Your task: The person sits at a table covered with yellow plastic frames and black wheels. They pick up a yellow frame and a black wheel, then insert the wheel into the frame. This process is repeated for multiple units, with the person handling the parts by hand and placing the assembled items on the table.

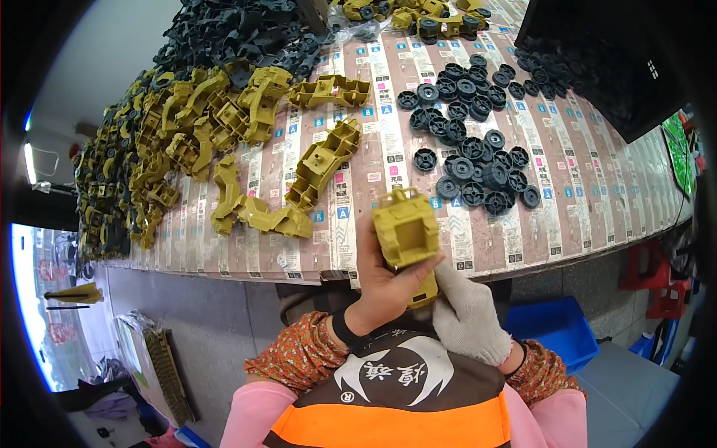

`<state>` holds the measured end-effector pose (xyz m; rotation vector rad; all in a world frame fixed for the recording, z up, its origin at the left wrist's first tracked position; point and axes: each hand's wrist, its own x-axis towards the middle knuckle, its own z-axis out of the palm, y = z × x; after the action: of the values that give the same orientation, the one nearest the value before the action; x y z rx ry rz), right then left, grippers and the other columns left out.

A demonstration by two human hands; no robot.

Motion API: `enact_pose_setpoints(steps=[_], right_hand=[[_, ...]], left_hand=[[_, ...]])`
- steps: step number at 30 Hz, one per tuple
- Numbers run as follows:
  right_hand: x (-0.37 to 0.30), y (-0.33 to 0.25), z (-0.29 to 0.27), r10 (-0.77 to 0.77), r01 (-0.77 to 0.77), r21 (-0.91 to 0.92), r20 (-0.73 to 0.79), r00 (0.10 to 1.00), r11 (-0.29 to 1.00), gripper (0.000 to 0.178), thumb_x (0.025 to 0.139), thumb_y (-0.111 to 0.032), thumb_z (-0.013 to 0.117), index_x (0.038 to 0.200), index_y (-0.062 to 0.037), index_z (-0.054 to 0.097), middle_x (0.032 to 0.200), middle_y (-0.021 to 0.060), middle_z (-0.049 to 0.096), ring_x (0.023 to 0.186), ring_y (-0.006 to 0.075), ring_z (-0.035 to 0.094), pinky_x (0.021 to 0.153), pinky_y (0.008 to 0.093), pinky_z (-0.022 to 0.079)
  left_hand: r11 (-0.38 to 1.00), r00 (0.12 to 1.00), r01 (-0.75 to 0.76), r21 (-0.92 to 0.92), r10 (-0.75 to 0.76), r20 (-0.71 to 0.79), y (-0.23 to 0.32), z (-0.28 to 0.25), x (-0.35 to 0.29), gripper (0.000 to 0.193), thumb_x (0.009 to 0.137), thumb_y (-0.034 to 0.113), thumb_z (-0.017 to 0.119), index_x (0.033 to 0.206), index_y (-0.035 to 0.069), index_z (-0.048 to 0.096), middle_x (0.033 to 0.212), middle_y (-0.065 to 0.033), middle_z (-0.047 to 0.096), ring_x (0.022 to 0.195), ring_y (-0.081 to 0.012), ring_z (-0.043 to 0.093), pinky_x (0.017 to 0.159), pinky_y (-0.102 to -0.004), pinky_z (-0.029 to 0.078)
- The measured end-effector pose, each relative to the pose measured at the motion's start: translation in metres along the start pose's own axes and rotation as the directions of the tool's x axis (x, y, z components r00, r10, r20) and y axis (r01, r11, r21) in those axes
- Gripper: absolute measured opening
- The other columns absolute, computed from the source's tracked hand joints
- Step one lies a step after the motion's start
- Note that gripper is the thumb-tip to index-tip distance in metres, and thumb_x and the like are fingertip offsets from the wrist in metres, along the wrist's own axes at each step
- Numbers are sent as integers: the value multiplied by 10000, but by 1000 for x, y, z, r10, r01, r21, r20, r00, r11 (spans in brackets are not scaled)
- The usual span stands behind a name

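Observation:
My left hand [382, 287], bare with a dark band at the wrist, is closed around a yellow plastic toy vehicle body [403, 237]. It is held upright in front of me by the table's near edge, its square opening facing up. My right hand [472, 319], in a white knit glove, grips the lower end of the same body from the right; its fingertips are partly hidden. Beyond my hands lie loose black toy wheels [472, 170] in a cluster. To the left, several more yellow vehicle bodies [326, 163] lie on the table.
The table [478, 243] has a printed covering. A large heap of yellow parts [160, 142] fills its left side, with black parts [239, 37] behind. A black container [597, 67] with wheels spilling out lies at far right. Below stand a blue bin [553, 328] and red stools [648, 272].

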<state>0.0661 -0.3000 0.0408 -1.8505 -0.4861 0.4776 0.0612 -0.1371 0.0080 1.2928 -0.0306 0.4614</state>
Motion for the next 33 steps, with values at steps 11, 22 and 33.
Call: enact_pose_setpoints(steps=[11, 22, 33], right_hand=[[15, 10, -43, 91, -111, -65, -255, 963, 992, 449, 871, -139, 708, 1307, -42, 668, 1022, 212, 734, 927, 391, 734, 851, 476, 583], [7, 13, -62, 284, -200, 610, -42, 958, 766, 466, 899, -82, 765, 1321, 16, 592, 1223, 148, 666, 1050, 217, 686, 913, 339, 579], [3, 20, -73, 90, -81, 55, -184, 979, 995, 396, 913, -87, 778, 1277, -31, 633, 1062, 93, 662, 922, 166, 675, 846, 323, 565]], left_hand=[[878, 829, 118, 464, -344, 440, 19, -6, 31, 832, 851, 137, 868, 1529, 120, 385, 1158, -159, 687, 1056, -325, 712, 905, -398, 550], [648, 467, 754, 112, -648, 601, 34, -46, 51, 925, 980, 350, 736, 1661, 175, 135, 1385, -131, 633, 1188, -294, 668, 919, -422, 555], [727, 781, 619, -296, -607, 143, 2, -25, 32, 476, 1032, 283, 710, 1398, 64, 500, 1224, -100, 666, 1116, -241, 702, 964, -428, 609]])
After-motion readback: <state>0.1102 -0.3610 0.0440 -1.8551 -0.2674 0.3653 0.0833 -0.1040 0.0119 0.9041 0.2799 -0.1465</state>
